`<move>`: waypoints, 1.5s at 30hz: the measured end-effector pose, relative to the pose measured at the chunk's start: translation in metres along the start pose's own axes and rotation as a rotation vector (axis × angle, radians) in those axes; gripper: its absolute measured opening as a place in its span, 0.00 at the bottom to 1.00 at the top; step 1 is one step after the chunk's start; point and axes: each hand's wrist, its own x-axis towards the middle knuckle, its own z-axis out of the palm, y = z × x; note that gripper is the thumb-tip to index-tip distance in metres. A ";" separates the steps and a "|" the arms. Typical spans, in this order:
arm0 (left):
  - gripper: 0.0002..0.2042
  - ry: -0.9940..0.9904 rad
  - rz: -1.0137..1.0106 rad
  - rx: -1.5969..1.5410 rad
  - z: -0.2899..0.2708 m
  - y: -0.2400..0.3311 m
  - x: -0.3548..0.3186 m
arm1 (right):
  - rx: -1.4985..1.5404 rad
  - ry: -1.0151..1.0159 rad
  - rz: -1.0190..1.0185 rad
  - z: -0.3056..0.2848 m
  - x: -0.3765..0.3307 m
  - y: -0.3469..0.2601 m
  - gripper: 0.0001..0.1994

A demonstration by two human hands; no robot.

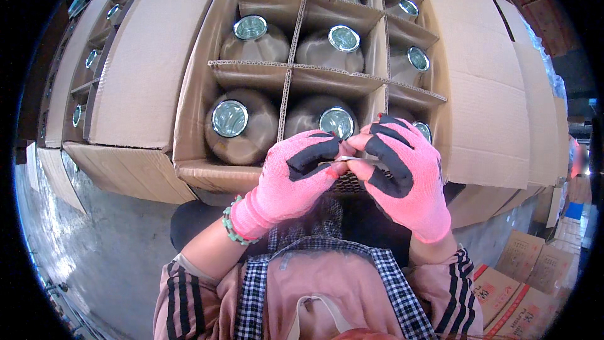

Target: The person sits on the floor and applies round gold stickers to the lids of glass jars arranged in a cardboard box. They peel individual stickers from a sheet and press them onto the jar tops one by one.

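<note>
My left hand (296, 173) and my right hand (409, 179) meet over the near edge of an open cardboard box (217, 177). Both wear pink gloves with black palms and bare fingertips. Their thumbs and index fingers pinch a small thin white piece (348, 158), perhaps a sticker or a strip of paper; most of it is hidden by the fingers. Just behind the fingertips, a round glass bottle (336, 123) stands upright in its compartment. To its left is another glass bottle (230, 118). The right hand partly covers a bottle (423, 130) in the near right compartment.
Cardboard dividers (251, 70) part several rows of upright glass bottles. The box's right flap (481, 82) is folded outward. A second box of bottles, with its flap (148, 56), stands at the left. Printed cartons (519, 302) lie at the lower right on the grey floor (119, 239).
</note>
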 end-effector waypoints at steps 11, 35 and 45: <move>0.09 0.003 -0.192 -0.034 0.001 0.005 0.001 | -0.110 0.122 -0.058 0.002 0.002 0.011 0.08; 0.10 0.095 -0.466 -0.349 0.005 0.008 0.009 | -0.464 -0.260 0.150 -0.067 0.056 0.151 0.07; 0.09 0.110 -0.471 -0.378 0.006 0.006 0.009 | -0.977 -0.543 -0.016 -0.023 0.078 0.168 0.13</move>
